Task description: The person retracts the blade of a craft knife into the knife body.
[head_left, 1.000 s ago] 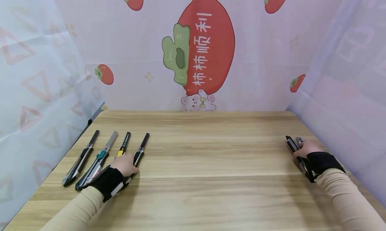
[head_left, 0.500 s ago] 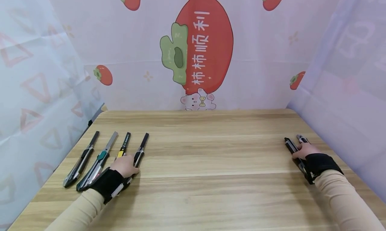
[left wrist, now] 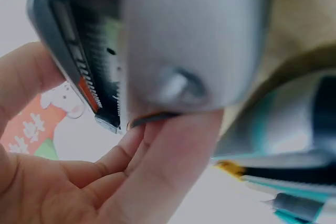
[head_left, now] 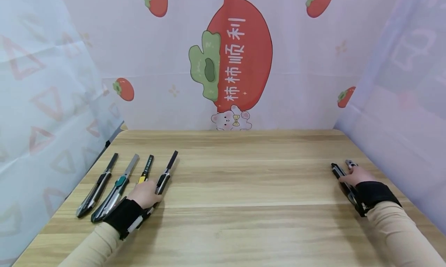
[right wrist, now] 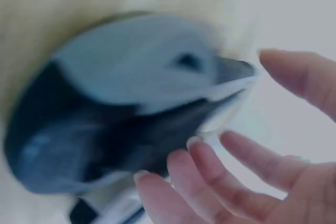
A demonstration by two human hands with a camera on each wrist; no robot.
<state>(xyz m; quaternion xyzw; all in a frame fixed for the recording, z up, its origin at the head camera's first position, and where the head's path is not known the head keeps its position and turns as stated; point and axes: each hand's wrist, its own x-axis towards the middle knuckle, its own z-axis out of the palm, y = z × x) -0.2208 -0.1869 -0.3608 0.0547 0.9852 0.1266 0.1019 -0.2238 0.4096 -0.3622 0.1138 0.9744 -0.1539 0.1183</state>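
Observation:
My left hand [head_left: 144,194] grips the rightmost utility knife [head_left: 163,180] of a row at the table's left side. In the left wrist view that knife's grey and black handle [left wrist: 194,30] lies between thumb and fingers. Left of it lie a black and yellow utility knife [head_left: 146,169], a teal and silver one [head_left: 116,186] and a black and silver one [head_left: 94,194]. At the right edge my right hand [head_left: 357,176] is over a black utility knife [head_left: 339,174] and a silver-ended one [head_left: 350,163]. In the right wrist view its thumb stands apart from the grey and black handle [right wrist: 131,66], fingers extended beside it.
The wooden table [head_left: 244,197] carries the knives at both sides. A white printed curtain [head_left: 167,57] stands behind it, with further sheets [head_left: 52,104] along the left and right edges.
The knife in my left hand has tipped slightly, its front end moving up and right. My right hand has barely moved; the silver-ended knife shows more beyond it. The head view has shifted a little.

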